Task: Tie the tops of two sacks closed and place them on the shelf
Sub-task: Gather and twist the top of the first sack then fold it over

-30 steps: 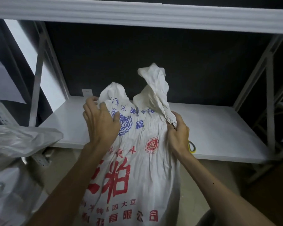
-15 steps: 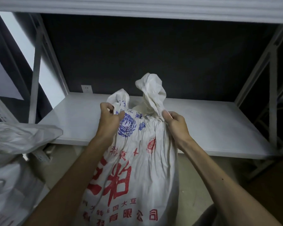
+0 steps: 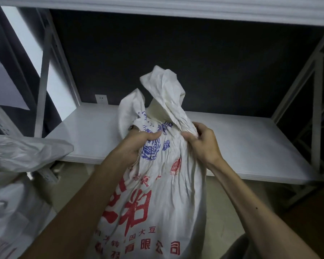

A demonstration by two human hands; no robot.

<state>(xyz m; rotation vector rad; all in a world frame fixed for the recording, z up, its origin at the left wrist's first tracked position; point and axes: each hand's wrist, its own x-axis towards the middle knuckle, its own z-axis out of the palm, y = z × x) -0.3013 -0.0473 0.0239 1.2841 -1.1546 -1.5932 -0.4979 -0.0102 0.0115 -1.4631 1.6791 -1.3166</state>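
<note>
A white cloth sack [image 3: 157, 199] with red and blue printed characters stands upright in front of the white shelf board [image 3: 241, 146]. Its top is gathered into two loose flaps that stick up. My left hand [image 3: 137, 144] grips the bunched cloth at the left of the neck. At the right of the neck my right hand [image 3: 202, 141] grips the base of the taller flap. A second white sack [image 3: 17, 174] lies at the left edge, partly out of view and blurred.
The shelf has white metal uprights [image 3: 43, 71] at both sides and another white board [image 3: 176, 8] overhead. A dark wall with a white socket [image 3: 101, 99] is behind it. A bare floor [image 3: 228, 199] shows below the shelf edge.
Both hands have closed in on the neck of the sack and bunched the cloth tighter. The two flaps now stand closer together.
</note>
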